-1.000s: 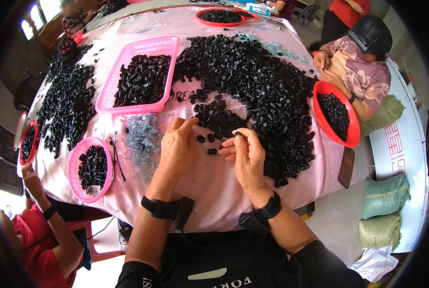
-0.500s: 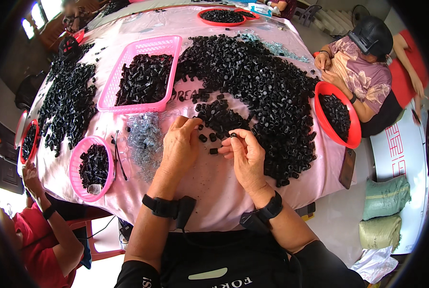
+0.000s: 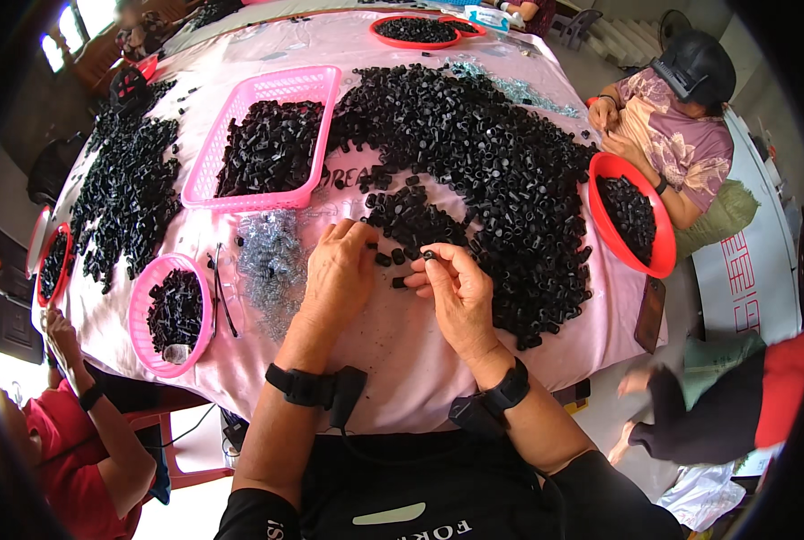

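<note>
Our right hand (image 3: 456, 292) pinches one small black cap (image 3: 430, 256) between thumb and forefinger, lifted just off the pink cloth (image 3: 402, 333), while its other fingers curl loosely. Our left hand (image 3: 341, 270) lies palm down just beside it, fingers bent and narrow, fingertips at a few loose caps (image 3: 384, 258); we cannot tell whether it grips anything underneath.

The relation that counts: the held cap sits between our two hands, at the right hand's fingertips and only a short reach from the left. The cap is too small for us to read which way its open end faces.

Straight ahead of both hands, and curving off to the right, spreads the big heap of black caps (image 3: 492, 171), its near edge almost touching our fingertips. Just left of the left hand lies a patch of small clear pieces (image 3: 271, 256). Ahead and to the left stands a pink basket (image 3: 267, 144) full of caps; further left and nearer us, a round pink bowl (image 3: 172, 315). Well to the right, a red bowl (image 3: 631, 220) rests by another person's arm.
</note>
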The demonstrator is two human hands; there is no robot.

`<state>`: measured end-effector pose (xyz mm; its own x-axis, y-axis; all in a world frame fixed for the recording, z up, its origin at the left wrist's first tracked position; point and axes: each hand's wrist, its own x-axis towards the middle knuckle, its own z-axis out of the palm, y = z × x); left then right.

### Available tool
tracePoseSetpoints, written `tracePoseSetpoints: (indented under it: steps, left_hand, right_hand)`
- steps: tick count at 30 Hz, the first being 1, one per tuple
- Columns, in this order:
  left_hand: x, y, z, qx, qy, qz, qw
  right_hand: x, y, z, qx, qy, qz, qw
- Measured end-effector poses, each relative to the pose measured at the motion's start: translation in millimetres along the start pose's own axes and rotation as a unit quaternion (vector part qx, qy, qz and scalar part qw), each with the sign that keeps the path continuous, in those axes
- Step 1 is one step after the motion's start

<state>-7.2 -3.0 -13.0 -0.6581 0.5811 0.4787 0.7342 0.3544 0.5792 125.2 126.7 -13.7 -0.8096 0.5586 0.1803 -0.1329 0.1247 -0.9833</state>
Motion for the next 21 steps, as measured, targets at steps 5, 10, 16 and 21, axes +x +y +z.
tracePoseSetpoints:
  steps: [5, 10, 16, 21]
  left_hand:
    - [1.6, -0.3, 1.7, -0.066, 0.000, -0.002, 0.998]
    - [3.4, 19.7, -2.6, -0.239, -0.029, -0.043, 0.970]
    - [1.3, 21.9, -4.3, -0.299, -0.078, -0.045, 0.950]
    - [1.4, 24.8, -4.5, -0.264, -0.084, -0.032, 0.960]
  right_hand:
    - [0.5, -2.0, -0.6, -0.017, -0.005, -0.005, 1.000]
    - [-0.3, 2.3, -0.8, -0.018, -0.025, 0.002, 1.000]
    - [-0.5, -8.4, 1.1, 0.016, -0.053, 0.029, 0.998]
    - [0.6, -7.5, 0.2, 0.017, -0.069, 0.026, 0.997]
